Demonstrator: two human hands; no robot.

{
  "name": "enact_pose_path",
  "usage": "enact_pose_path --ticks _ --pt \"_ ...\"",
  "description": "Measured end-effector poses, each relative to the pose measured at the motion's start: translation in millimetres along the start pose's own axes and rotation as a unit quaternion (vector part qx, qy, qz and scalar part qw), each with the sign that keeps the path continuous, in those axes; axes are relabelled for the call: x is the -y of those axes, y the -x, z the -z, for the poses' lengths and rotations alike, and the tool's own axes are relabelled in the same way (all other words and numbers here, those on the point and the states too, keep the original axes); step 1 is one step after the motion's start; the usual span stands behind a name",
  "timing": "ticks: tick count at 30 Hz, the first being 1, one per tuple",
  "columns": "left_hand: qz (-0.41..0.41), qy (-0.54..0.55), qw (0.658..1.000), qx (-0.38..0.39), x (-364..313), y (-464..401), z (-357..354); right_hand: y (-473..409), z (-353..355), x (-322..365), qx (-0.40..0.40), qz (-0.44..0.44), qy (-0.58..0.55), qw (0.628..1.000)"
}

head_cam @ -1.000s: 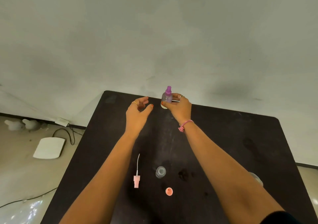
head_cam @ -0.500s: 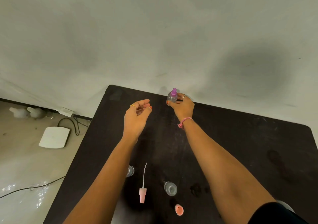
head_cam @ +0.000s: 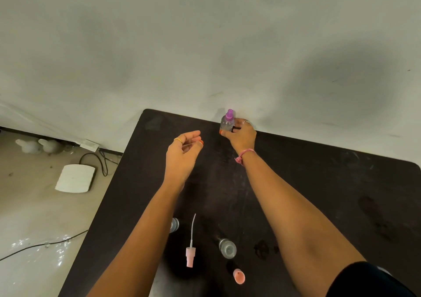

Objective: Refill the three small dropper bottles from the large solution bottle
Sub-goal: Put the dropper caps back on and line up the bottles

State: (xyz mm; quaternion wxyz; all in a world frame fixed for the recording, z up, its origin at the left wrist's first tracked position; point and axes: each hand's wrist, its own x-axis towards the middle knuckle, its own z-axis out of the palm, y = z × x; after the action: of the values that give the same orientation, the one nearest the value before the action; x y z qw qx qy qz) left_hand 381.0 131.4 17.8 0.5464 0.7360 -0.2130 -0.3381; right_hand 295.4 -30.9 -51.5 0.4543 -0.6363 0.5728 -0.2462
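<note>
My right hand [head_cam: 241,136] grips a small clear bottle with a purple spray top [head_cam: 227,121], upright at the far edge of the dark table [head_cam: 330,182]. My left hand [head_cam: 182,155] hovers to its left, fingers loosely curled, holding nothing. Near me an uncapped small clear bottle [head_cam: 227,248] stands on the table. Another small clear bottle [head_cam: 175,224] is partly hidden behind my left forearm. A pink spray pump with its white tube [head_cam: 191,248] lies flat between them. A pink cap [head_cam: 239,276] lies closer to me. No large solution bottle is in view.
The table's far edge meets a pale wall. On the floor to the left lie a white flat device [head_cam: 75,178], black cables [head_cam: 100,160] and two white objects [head_cam: 37,145] by the wall. A wet stain [head_cam: 262,248] marks the table right of the open bottle.
My right hand has carried the purple-topped bottle farther away, to the table's back edge. My left hand stays apart from it. The view has tilted, bringing a second clear bottle into sight.
</note>
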Motion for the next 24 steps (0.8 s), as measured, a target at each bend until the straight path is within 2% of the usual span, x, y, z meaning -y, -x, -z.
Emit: enact_pose_path --ticks 12,17,24 --pt "-0.013 0.002 0.999 0.045 3 69 -4 89 60 -28 0.017 0.002 0.021 1.000" --pt "-0.012 -0.007 0.998 0.065 29 119 -4 160 89 -47 0.045 0.022 0.024 0.998" --pt "-0.001 -0.006 0.999 0.040 74 184 5 241 115 -94 0.082 0.050 0.044 0.994"
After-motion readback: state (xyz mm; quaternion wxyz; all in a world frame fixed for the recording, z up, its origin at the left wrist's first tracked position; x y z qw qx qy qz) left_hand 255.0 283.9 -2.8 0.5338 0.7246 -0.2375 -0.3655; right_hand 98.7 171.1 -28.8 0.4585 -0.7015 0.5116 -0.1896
